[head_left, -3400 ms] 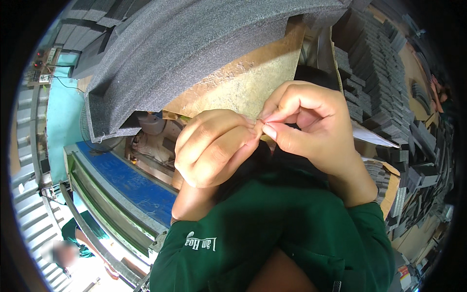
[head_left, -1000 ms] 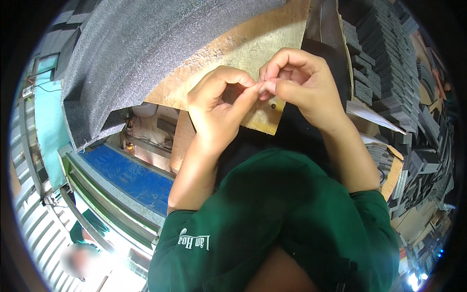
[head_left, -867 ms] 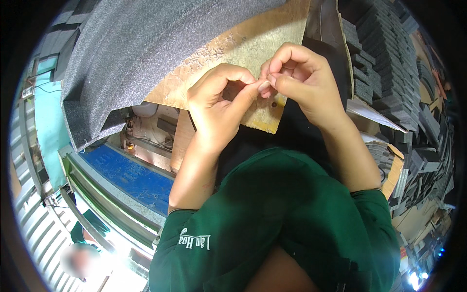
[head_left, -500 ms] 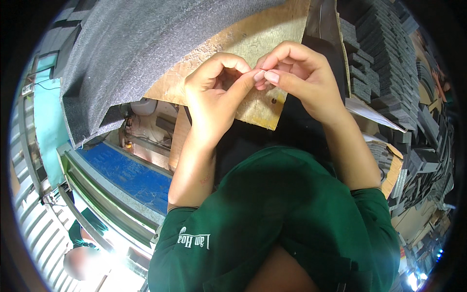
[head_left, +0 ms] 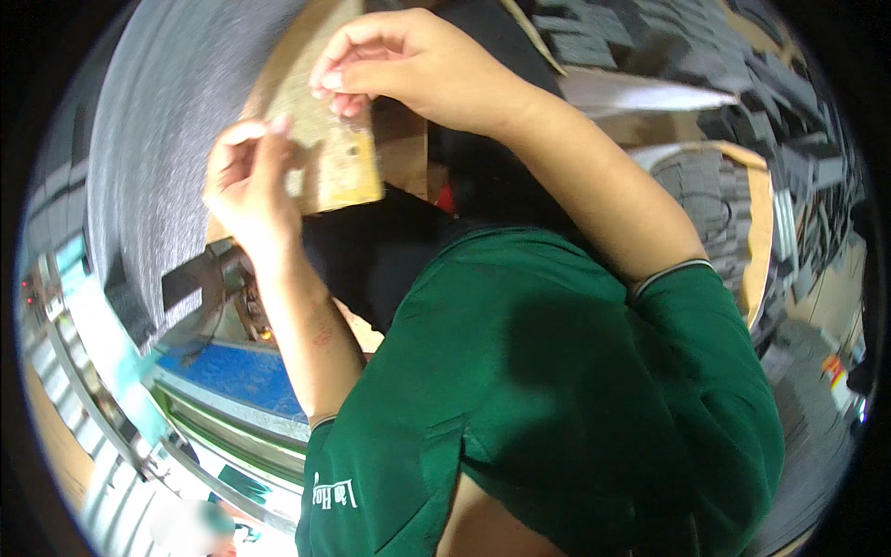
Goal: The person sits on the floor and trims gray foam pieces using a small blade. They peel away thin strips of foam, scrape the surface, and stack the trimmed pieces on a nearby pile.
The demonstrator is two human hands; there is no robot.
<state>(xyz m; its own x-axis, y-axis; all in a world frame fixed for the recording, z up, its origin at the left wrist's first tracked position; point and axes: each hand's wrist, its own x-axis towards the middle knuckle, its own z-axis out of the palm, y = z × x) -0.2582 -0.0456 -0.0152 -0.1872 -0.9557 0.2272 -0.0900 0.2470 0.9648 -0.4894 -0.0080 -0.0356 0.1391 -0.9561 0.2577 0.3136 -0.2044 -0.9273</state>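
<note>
My left hand [head_left: 251, 184] is raised over the left part of a worn wooden board [head_left: 340, 162], thumb and forefinger drawn together; anything between them is too small or blurred to make out. Farther right and higher in the view, my right hand [head_left: 422, 74] hovers over the same board. Its thumb presses against the forefinger with the other fingers curled, and what it pinches, if anything, cannot be made out. A gap separates the two hands. The board has a yellow-stained near corner with a dark hole in it.
A large grey foam sheet [head_left: 162, 158] lies along the board's left side. Below it is a blue surface [head_left: 243, 376] with a green-edged frame. Stacks of grey foam pieces [head_left: 691, 200] fill the right side. Another person [head_left: 200, 527] is at the lower left.
My hands, earlier meeting at the fingertips, have come apart, the left one lower and the right one higher. The view has swung, so the board now appears farther left.
</note>
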